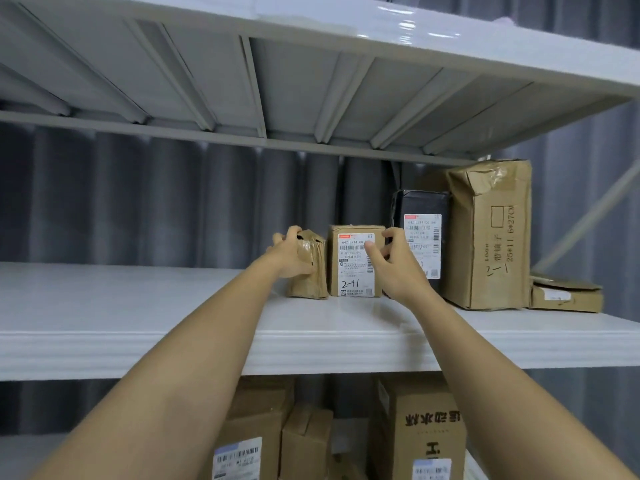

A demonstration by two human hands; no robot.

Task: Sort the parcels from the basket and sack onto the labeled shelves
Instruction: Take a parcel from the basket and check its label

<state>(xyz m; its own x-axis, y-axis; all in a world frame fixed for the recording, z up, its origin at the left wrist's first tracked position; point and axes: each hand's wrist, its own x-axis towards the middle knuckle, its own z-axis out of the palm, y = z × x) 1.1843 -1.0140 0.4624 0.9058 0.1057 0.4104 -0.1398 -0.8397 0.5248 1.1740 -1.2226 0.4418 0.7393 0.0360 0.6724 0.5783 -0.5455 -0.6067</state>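
Nearest us, below the white shelf (138,341), brown boxes (420,427) stand on a lower level. Above them both our arms reach over the shelf's front edge. Our left hand (291,258) grips a small taped brown parcel (311,271) standing on the shelf, fingers curled round its top. Our right hand (394,261) holds nothing, fingers loosely spread before the labelled carton (353,265) marked 241 just beside. Further right stand a black parcel (422,206), a tall brown box (491,237) and a flat carton (564,297).
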